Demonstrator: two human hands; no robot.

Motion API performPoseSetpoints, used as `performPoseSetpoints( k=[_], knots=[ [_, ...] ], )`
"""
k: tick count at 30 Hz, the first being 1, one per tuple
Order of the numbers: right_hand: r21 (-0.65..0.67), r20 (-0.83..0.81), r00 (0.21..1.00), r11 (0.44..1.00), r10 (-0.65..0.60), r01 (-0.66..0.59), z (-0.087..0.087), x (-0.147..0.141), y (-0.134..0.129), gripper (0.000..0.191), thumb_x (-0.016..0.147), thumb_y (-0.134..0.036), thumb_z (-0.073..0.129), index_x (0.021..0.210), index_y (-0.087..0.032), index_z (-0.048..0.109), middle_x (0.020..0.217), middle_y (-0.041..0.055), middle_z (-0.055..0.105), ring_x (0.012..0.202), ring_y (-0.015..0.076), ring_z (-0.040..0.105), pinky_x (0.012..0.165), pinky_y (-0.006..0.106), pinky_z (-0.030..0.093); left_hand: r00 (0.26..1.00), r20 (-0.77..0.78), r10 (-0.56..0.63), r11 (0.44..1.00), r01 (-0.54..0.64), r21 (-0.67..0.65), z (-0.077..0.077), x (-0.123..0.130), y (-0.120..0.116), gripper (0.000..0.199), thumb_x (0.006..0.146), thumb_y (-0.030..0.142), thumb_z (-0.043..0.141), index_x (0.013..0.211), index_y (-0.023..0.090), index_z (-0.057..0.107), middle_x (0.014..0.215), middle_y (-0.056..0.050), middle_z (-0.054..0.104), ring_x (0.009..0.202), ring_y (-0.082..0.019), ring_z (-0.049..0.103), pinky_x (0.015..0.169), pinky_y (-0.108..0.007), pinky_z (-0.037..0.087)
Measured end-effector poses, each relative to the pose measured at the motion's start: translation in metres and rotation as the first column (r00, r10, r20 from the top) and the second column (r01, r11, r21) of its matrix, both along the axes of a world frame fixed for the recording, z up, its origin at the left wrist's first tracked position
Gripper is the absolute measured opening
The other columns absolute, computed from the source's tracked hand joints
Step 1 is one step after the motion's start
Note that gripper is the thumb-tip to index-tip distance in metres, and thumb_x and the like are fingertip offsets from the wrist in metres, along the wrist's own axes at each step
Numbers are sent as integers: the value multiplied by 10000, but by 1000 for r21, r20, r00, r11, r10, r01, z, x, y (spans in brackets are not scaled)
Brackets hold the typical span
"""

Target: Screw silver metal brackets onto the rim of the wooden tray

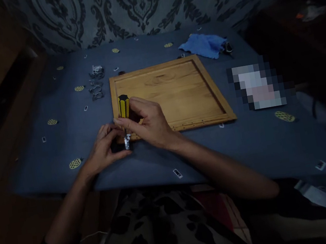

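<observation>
A black-and-yellow screwdriver (pixel 124 107) stands nearly upright in my right hand (pixel 150 120), its handle pinched between thumb and fingers. Its shaft points down at a small shiny metal fitting (pixel 127 142), whose exact kind I cannot make out. My left hand (pixel 103 148) curls round that fitting from the left, thumb on the near side and fingers on the far side. Both hands are at the near left corner of a framed wooden panel (pixel 170 91), which lies flat and has small holes along its near edge. The screwdriver's tip is hard to see.
Several loose metal pieces (pixel 96 87) lie left of the panel. Behind its far right corner is a crumpled blue cloth (pixel 204 45) with a dark object beside it. A blurred-out item (pixel 258 85) lies at the right. The blue tablecloth (pixel 157 164) reaches the table's near edge; a patterned curtain hangs behind.
</observation>
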State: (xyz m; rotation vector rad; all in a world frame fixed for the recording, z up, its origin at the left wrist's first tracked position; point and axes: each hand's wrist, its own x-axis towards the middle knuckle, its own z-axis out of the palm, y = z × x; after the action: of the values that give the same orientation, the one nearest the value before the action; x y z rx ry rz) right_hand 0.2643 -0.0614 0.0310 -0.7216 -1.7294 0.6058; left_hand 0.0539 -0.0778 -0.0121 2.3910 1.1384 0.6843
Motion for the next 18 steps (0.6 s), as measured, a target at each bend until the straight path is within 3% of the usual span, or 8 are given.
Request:
performPoseSetpoints(
  k=[18],
  knots=[
    [87,15,999,995,44,-45,-5,0,1,395,1005,-431,611,728,-231,413,693,-48,415,661,125,471,637,276,416,1000,23,-9,1000,9,14,1,1,0,554,832,676,701,1131,211,667,1169,-88,625,1102,-292,568,994,-461,492]
  ],
)
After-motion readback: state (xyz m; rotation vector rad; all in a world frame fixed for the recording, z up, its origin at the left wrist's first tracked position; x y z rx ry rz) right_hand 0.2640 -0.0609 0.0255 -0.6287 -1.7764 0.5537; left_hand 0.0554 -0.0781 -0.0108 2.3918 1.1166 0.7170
